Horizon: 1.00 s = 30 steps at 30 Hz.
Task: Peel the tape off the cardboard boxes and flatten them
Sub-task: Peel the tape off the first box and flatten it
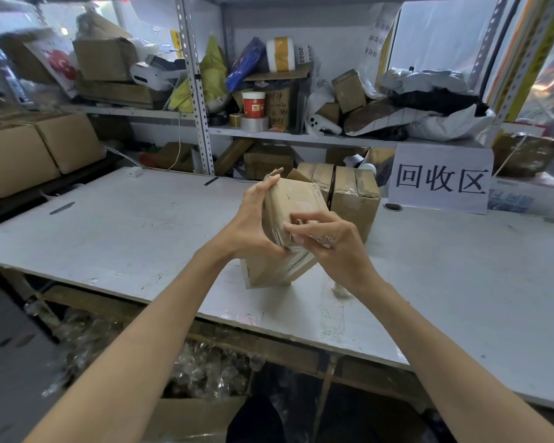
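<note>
We hold a small brown cardboard box (296, 199) tilted over the white desk (125, 238). Our left grip (253, 225) clamps the box's left side; our right grip (330, 247) pinches what seems to be wrinkled clear tape (290, 251) at its near edge. Just behind the box stand 2 upright taped brown cartons (354, 195).

Even, soft overhead lighting; shadows faint. Glare at upper right corner. Wide-angle bending and blur toward the edges.
</note>
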{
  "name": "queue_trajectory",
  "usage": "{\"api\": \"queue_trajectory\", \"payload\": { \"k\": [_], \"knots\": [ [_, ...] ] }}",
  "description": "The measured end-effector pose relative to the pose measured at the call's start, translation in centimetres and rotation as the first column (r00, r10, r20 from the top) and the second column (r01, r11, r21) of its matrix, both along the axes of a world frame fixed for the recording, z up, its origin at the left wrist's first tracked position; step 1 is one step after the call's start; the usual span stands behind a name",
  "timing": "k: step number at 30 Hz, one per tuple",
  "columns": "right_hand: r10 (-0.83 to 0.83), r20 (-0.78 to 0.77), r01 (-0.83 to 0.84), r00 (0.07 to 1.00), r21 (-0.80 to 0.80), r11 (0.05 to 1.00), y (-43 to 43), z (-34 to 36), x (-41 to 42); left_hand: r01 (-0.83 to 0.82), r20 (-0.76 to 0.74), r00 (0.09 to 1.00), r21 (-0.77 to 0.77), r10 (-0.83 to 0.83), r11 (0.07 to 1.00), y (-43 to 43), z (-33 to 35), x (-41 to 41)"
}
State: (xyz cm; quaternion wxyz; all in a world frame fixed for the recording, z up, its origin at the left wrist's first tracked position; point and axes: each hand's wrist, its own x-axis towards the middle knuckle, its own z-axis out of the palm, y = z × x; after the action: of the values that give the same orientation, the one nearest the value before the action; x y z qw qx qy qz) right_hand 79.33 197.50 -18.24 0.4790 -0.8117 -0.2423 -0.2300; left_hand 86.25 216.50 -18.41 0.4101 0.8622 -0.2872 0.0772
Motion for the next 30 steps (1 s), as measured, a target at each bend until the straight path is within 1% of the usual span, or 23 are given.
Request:
{"api": "queue_trajectory", "payload": {
  "k": [3, 7, 10, 12, 16, 18, 20, 22, 24, 26, 30],
  "knots": [
    [-0.020, 0.074, 0.023, 0.997, -0.040, 0.999, -0.5, -0.1, 0.0, 0.009, -0.014, 1.000, -0.005, -0.009, 1.000, -0.1, 0.1, -0.1],
    [-0.015, 0.082, 0.020, 0.997, -0.060, 0.998, -0.8, 0.6, 0.1, 0.030, -0.033, 0.999, 0.012, -0.029, 0.999, -0.3, 0.3, 0.0],
    [0.005, 0.094, 0.013, 0.996, -0.183, 0.983, -0.7, 1.1, 0.5, 0.054, -0.038, 0.998, 0.039, -0.052, 0.998, -0.5, 0.4, 0.1],
    [0.003, 0.068, 0.016, 0.998, -0.277, 0.961, -0.6, 1.3, 0.8, 0.055, -0.029, 0.998, 0.051, -0.054, 0.997, -0.7, 0.5, 0.2],
    [-0.050, 0.066, 0.072, 0.997, -0.392, 0.917, -0.6, 1.2, 1.3, 0.049, 0.009, 0.999, 0.068, -0.049, 0.997, -1.1, 0.8, 0.1],
    [-0.046, 0.066, 0.068, 0.997, -0.385, 0.920, -0.8, 0.8, 1.2, 0.004, 0.045, 0.999, 0.054, -0.007, 0.999, -1.2, 0.7, -0.1],
    [-0.068, 0.057, 0.083, 0.996, -0.326, 0.942, -1.1, 0.5, 1.0, -0.041, 0.084, 0.996, 0.042, 0.038, 0.998, -1.4, 0.6, -0.4],
    [-0.089, 0.024, 0.092, 0.996, -0.229, 0.969, -1.6, 0.5, 1.0, -0.039, 0.095, 0.995, 0.044, 0.035, 0.998, -1.7, 0.6, -0.5],
    [-0.049, -0.053, 0.041, 0.997, -0.149, 0.988, -2.1, 0.8, 1.0, -0.033, 0.091, 0.995, 0.053, 0.028, 0.998, -1.9, 0.8, -0.4],
    [-0.020, -0.113, 0.006, 0.993, -0.123, 0.992, -2.6, 1.0, 0.9, -0.035, 0.082, 0.996, 0.067, 0.029, 0.997, -2.1, 1.0, -0.2],
    [-0.016, -0.137, 0.004, 0.990, -0.084, 0.996, -2.8, 0.8, 0.8, -0.008, 0.088, 0.996, 0.096, 0.000, 0.995, -2.4, 1.0, -0.5]
  ]
}}
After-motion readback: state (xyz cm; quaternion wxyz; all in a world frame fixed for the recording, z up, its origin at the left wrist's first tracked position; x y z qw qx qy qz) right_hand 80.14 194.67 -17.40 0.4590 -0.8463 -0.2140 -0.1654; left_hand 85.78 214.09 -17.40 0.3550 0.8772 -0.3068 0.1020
